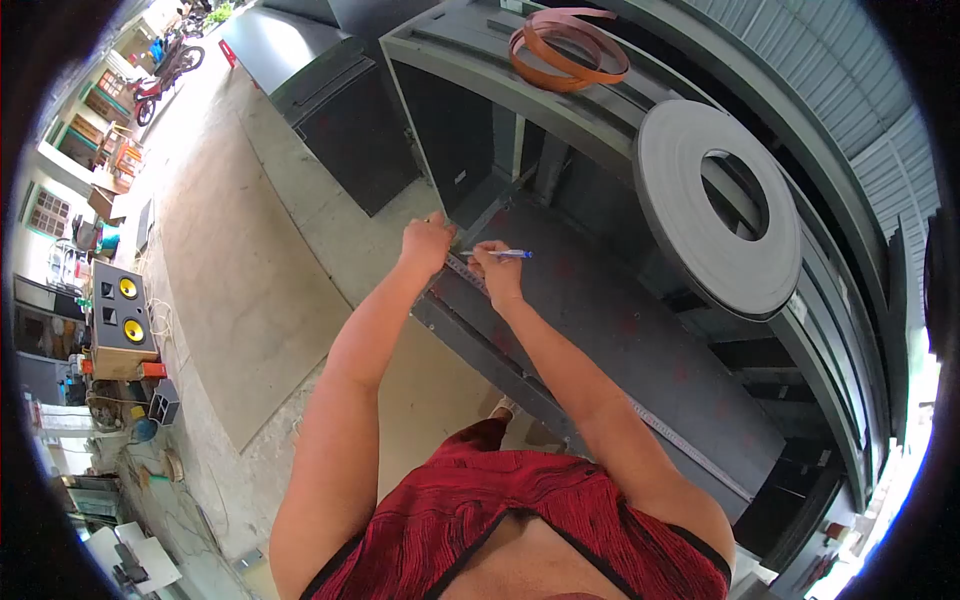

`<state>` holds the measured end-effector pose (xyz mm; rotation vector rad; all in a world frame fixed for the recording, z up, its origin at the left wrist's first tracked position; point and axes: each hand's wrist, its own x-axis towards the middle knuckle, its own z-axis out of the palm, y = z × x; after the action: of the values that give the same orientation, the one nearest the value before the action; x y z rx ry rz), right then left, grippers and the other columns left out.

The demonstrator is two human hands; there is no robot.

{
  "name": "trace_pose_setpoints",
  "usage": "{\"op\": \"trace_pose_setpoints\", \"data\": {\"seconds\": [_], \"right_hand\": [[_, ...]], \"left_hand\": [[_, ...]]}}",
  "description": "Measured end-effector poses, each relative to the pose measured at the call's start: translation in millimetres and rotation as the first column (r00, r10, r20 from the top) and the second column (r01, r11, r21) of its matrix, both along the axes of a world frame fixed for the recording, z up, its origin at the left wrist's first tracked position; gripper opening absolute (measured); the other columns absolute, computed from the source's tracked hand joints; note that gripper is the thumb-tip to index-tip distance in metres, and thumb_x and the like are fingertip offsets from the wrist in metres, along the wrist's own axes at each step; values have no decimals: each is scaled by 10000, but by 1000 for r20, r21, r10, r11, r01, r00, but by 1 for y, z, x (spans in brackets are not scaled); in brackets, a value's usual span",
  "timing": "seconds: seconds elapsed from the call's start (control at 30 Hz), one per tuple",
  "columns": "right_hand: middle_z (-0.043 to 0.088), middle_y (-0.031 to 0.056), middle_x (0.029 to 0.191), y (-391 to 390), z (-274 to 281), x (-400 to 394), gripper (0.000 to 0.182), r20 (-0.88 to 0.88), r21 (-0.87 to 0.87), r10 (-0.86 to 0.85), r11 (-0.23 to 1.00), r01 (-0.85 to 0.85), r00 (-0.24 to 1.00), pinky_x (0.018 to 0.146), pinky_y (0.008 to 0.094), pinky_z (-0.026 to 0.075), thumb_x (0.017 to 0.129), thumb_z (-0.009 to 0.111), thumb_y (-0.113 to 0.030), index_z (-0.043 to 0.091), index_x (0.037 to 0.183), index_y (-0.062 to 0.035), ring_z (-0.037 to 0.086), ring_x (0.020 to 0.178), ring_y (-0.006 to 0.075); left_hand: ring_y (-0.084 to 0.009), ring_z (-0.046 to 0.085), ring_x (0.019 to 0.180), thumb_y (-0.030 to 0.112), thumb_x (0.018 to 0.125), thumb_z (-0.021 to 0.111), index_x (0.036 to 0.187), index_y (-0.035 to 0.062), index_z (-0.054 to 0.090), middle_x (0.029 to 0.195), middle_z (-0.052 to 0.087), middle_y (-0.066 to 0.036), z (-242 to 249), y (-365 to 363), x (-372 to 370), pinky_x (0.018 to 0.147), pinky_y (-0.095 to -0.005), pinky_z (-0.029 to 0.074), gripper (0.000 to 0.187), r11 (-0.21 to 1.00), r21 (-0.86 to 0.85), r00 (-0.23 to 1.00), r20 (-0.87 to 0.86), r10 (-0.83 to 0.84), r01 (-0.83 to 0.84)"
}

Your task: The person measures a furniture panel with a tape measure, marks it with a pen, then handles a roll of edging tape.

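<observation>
The left hand curls at the smooth board's edge, grip unclear; the right hand pinches a pen by the tape; concrete floor spreads leftward.

Slim blue-and-white pen is held in right hand | thin silvery measuring strip is laid along flat dark-grey panel, left hand placed at far end | large grey flat coil, loose orange coiled strip are set on grey cabinet frame

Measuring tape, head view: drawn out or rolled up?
Drawn out: the measuring tape shows as a long, straight strip along the dark panel, reaching towards the left hand, partly hidden by the right forearm.
</observation>
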<state>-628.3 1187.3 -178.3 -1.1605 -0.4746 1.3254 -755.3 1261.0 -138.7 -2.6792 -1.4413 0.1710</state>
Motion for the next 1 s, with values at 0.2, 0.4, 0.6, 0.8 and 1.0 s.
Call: {"op": "trace_pose_setpoints", "data": {"seconds": [0.2,0.4,0.6,0.8,1.0], "right_hand": [[613,76,782,10,-9,0,139,53,-31,113,993,-112,992,607,226,498,806,586,-66,585,913,23,597,655,132],[616,66,774,14,-19,-2,159,236,-5,117,993,-119,965,583,232,480,781,604,-82,605,894,30,585,646,127],[615,35,731,11,-21,3,155,361,7,151,986,-165,920,554,241,446,758,629,-110,629,874,-7,563,631,104],[622,57,790,-54,11,42,119,176,29,75,996,-81,981,639,278,454,749,621,-108,630,807,-5,572,730,129],[612,62,806,-219,-7,161,189,678,166,-230,973,159,698,723,311,449,766,588,-110,612,909,11,563,767,160]], "left_hand": [[-311,581,736,130,742,554,950,159,605,948,516,-105,-6,3,-2,607,-377,498,217,999,30,999,14,-33,33],[-301,586,739,133,737,560,956,159,604,947,521,-99,-6,1,-2,620,-378,492,225,999,23,999,18,-40,40],[-290,585,738,128,747,550,985,152,591,943,524,-104,-3,1,-2,630,-387,469,243,997,17,997,-45,-70,70],[-323,580,763,143,744,559,1038,107,596,961,536,-149,1,0,-9,655,-410,463,299,980,51,982,13,-191,190],[-352,580,763,46,627,662,1045,100,551,1027,517,-153,-4,7,-10,667,-431,469,436,975,6,974,-41,-221,221]]}}
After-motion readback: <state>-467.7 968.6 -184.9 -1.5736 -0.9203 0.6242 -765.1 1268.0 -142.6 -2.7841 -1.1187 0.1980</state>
